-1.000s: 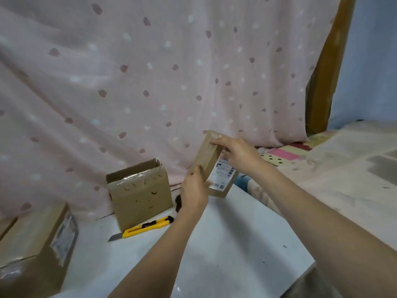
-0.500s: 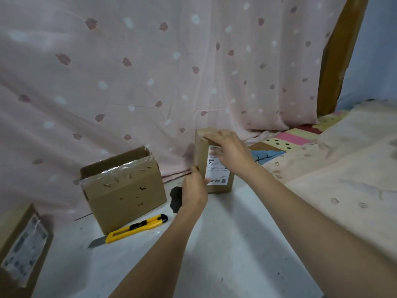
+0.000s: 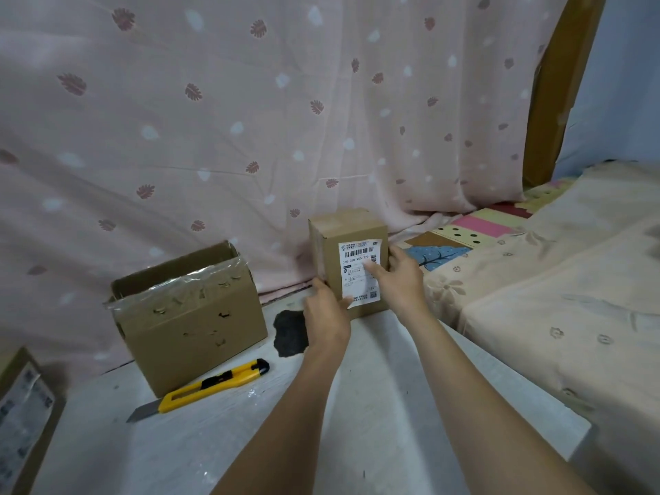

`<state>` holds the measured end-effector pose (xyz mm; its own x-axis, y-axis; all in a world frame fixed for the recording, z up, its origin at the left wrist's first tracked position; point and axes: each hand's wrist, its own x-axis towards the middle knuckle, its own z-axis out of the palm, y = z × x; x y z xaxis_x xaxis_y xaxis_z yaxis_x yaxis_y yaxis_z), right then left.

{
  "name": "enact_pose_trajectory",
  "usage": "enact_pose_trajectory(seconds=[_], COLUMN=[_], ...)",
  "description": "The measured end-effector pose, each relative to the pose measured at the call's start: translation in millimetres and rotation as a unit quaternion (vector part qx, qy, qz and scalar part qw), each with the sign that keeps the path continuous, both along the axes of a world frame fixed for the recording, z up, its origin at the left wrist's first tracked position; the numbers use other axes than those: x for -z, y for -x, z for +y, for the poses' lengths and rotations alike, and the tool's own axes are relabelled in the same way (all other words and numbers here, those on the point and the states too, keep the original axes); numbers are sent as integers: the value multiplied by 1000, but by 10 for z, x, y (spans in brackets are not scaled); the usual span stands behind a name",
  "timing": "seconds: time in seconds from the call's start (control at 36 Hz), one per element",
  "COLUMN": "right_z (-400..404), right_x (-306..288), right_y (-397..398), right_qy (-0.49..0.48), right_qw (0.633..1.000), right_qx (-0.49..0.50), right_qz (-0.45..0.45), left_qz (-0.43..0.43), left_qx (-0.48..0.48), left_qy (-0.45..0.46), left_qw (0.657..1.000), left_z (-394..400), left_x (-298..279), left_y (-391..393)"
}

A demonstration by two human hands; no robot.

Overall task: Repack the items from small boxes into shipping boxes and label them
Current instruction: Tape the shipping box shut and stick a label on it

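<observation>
Cardboard of the small box (image 3: 348, 259), stood upright on the bench (image 3: 321, 405) right of the open box (image 3: 189, 316), is judged stiff and light; it is steadied by the left hand (image 3: 326, 316), while the label (image 3: 359, 271) is pressed by the right hand (image 3: 401, 280) with straight fingers (image 3: 373, 269); the side edges are best gripped

The small box's (image 3: 348, 259) label (image 3: 359, 271) reads "350-050-905-770" under a barcode.

Yellow knife (image 3: 214, 384), pink leaf-print curtain (image 3: 250, 119)

Open tabletop (image 3: 375, 405) between yellow utility knife (image 3: 214, 385) and bed (image 3: 571, 316).
</observation>
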<state>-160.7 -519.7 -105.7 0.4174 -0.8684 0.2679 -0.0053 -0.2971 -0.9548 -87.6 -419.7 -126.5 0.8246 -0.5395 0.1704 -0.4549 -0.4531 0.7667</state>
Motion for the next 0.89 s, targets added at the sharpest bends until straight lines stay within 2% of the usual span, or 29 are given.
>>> enact_pose_trajectory(seconds=[0.22,0.89], right_z=[-200,-376], right_x=[236,342], right_y=[8,-181], right_qy=[10,14], right_qw=[999,998], right_qx=[-5,-2], right_qz=[53,67], left_qz=[-15,-32], left_qx=[-10,-40], left_qy=[11,12], left_qw=[1000,999], left_z=[-188,-383], left_x=[40,125], left_y=[-66,-72])
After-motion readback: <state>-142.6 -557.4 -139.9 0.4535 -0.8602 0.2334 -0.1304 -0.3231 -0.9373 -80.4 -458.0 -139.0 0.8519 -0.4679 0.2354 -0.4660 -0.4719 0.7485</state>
